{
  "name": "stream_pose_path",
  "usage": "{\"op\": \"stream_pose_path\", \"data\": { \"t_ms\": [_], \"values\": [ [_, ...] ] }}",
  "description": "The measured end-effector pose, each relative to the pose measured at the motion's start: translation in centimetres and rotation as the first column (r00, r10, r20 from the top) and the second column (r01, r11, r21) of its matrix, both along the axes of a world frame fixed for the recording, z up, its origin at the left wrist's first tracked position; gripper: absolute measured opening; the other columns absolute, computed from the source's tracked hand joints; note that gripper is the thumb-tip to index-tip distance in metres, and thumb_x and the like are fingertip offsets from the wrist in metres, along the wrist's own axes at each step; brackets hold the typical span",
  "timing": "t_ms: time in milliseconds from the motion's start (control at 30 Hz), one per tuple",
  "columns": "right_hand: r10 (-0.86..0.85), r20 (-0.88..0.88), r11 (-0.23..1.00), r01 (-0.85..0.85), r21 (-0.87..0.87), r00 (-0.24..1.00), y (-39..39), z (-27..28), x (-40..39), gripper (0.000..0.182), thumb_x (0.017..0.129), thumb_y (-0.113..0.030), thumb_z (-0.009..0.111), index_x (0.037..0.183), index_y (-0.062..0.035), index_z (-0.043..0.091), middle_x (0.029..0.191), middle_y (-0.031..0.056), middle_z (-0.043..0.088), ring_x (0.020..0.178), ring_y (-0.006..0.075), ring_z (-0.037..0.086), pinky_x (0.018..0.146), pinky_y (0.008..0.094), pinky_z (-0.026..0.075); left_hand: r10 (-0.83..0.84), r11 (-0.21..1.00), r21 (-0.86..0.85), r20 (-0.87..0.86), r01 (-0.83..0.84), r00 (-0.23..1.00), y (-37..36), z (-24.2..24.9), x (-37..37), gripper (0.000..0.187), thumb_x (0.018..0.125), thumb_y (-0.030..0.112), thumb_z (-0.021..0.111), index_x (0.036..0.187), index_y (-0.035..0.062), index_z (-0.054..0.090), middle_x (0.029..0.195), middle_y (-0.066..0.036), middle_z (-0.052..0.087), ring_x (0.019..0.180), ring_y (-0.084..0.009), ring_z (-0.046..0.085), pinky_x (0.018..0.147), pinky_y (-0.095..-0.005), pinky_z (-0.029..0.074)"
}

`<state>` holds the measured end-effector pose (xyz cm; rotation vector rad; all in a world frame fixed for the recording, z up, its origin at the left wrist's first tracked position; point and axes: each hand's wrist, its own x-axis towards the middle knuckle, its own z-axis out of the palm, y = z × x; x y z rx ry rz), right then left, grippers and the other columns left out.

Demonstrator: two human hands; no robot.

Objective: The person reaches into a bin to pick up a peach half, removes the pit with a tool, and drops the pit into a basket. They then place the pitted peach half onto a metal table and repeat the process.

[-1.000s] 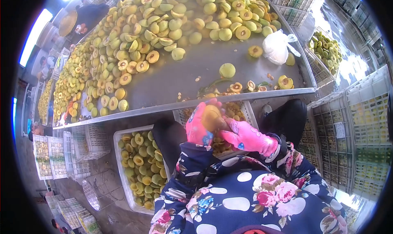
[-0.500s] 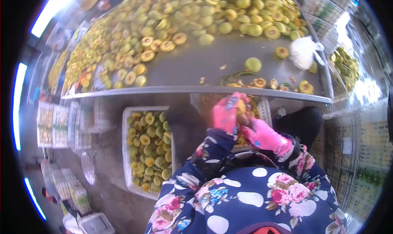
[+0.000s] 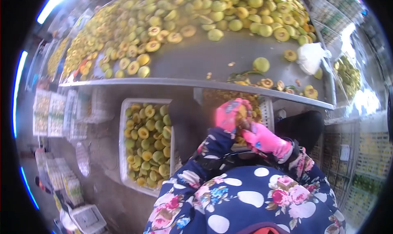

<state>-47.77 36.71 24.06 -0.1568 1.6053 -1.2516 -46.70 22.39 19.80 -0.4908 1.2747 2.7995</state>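
Note:
My left hand (image 3: 230,115), in a pink glove, is wrapped round a yellowish piece of fruit (image 3: 242,112). Close against it on the right is my right hand (image 3: 268,140), also in a pink glove, with its fingers closed at the fruit; whatever it grips is too small to make out. Both hands are above a white crate (image 3: 267,114) that holds yellow fruit pieces. Beyond them stands a metal table (image 3: 184,64) bearing a large heap of green and yellow fruit halves (image 3: 163,19).
A white crate of fruit halves (image 3: 123,152) stands on the floor at left. On the table's right lie a white plastic bag (image 3: 310,57) and a green fruit (image 3: 261,64). Stacked crates (image 3: 342,156) stand at right. My dark-clothed legs flank the crate below my hands.
The view has turned slightly, so the table edge now slopes down to the right. My hands remain together round the fruit, with only a slight shift.

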Motion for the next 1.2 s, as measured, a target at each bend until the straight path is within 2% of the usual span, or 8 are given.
{"op": "stream_pose_path", "data": {
  "t_ms": [200, 300, 367, 500, 700, 800, 900, 1200],
  "values": [
    [-0.021, -0.508, 0.999, 0.001, -0.041, 0.861, -0.4, -0.9, 0.1, 0.032, 0.085, -0.02, 0.054, 0.108, -0.0009, 0.044, 0.061, 0.0011, 0.052, 0.045, 0.0074, 0.049, 0.042, 0.0221, 0.039, 0.018, 0.947, 0.319, 0.078, -0.042, 0.997, -0.3, -0.3, -0.7, 0.033, 0.089, 0.024, 0.048, 0.105, -0.005, 0.053, 0.094, -0.017, 0.06, 0.078, -0.0258, 0.058, 0.068, -0.036, 0.049],
    [0.066, -0.392, 0.998, -0.054, 0.042, 0.918, -0.1, -0.1, -0.2, 0.057, 0.084, -0.025, 0.054, 0.125, 0.0075, 0.03, 0.071, 0.0214, 0.059, 0.059, 0.0347, 0.059, 0.051, 0.0378, 0.045, 0.039, 0.93, 0.361, 0.103, -0.074, 0.994, 0.1, 0.1, -0.6, 0.035, 0.089, 0.025, 0.05, 0.105, -0.0049, 0.052, 0.097, -0.018, 0.059, 0.079, -0.0268, 0.058, 0.069, -0.036, 0.049],
    [0.071, -0.528, 0.997, -0.053, 0.049, 0.846, 0.1, -1.2, 0.1, 0.058, 0.085, -0.025, 0.054, 0.126, 0.0073, 0.029, 0.07, 0.0225, 0.058, 0.061, 0.0367, 0.059, 0.052, 0.0391, 0.045, 0.042, 0.908, 0.412, 0.093, -0.077, 0.995, 0.1, 0.4, -0.5, 0.035, 0.088, 0.025, 0.051, 0.106, -0.0048, 0.052, 0.097, -0.018, 0.059, 0.079, -0.0272, 0.058, 0.068, -0.0357, 0.049],
    [0.003, -0.685, 1.0, 0.007, 0.012, 0.728, 0.3, -2.6, 0.7, 0.048, 0.087, -0.016, 0.051, 0.124, 0.0065, 0.032, 0.073, 0.0178, 0.058, 0.065, 0.0308, 0.06, 0.057, 0.0353, 0.045, 0.154, 0.945, 0.28, 0.081, -0.171, 0.985, 1.0, 0.1, -0.5, 0.031, 0.086, 0.021, 0.054, 0.103, -0.0048, 0.053, 0.097, -0.018, 0.059, 0.081, -0.027, 0.058, 0.067, -0.0364, 0.05],
    [0.053, -0.61, 0.998, -0.021, 0.06, 0.791, 0.5, -3.8, 0.5, 0.041, 0.086, -0.014, 0.052, 0.118, 0.0068, 0.037, 0.079, 0.0215, 0.059, 0.074, 0.0365, 0.059, 0.062, 0.0383, 0.045, 0.228, 0.966, 0.101, 0.098, -0.237, 0.969, 1.6, 0.3, -0.6, 0.026, 0.084, 0.016, 0.058, 0.098, -0.0057, 0.057, 0.089, -0.017, 0.062, 0.071, -0.0259, 0.061, 0.059, -0.0351, 0.051],
    [0.018, -0.697, 0.998, -0.06, -0.036, 0.717, 0.4, -5.9, 0.6, 0.033, 0.087, -0.018, 0.051, 0.11, 0.0048, 0.043, 0.072, 0.0168, 0.057, 0.061, 0.0289, 0.059, 0.053, 0.0343, 0.045, 0.221, 0.975, -0.013, 0.066, -0.221, 0.973, 1.5, -0.1, -0.4, 0.026, 0.085, 0.019, 0.056, 0.096, -0.0046, 0.058, 0.086, -0.015, 0.062, 0.069, -0.023, 0.06, 0.058, -0.032, 0.051],
    [0.028, -0.031, 0.998, -0.03, -0.05, 0.999, 0.2, -1.2, -0.2, 0.027, 0.088, -0.023, 0.049, 0.1, 0.0016, 0.048, 0.064, 0.0075, 0.052, 0.044, 0.0163, 0.052, 0.042, 0.027, 0.041, 0.159, 0.979, -0.127, 0.001, -0.157, 0.987, 1.3, -0.3, -0.3, 0.028, 0.087, 0.024, 0.053, 0.094, -0.0018, 0.059, 0.084, -0.011, 0.062, 0.072, -0.0187, 0.059, 0.059, -0.0296, 0.05],
    [0.029, 0.557, 0.889, 0.233, -0.394, 0.83, 0.8, -0.2, -0.3, 0.033, 0.091, -0.032, 0.044, 0.085, -0.0005, 0.049, 0.05, -0.0026, 0.037, 0.034, 0.0063, 0.035, 0.031, 0.021, 0.031, 0.032, 0.966, 0.259, -0.11, -0.002, 0.993, 0.9, -0.7, -0.9, 0.027, 0.087, 0.025, 0.054, 0.096, 0.0001, 0.058, 0.089, -0.012, 0.06, 0.078, -0.0239, 0.058, 0.063, -0.0335, 0.05]
  ]
}}
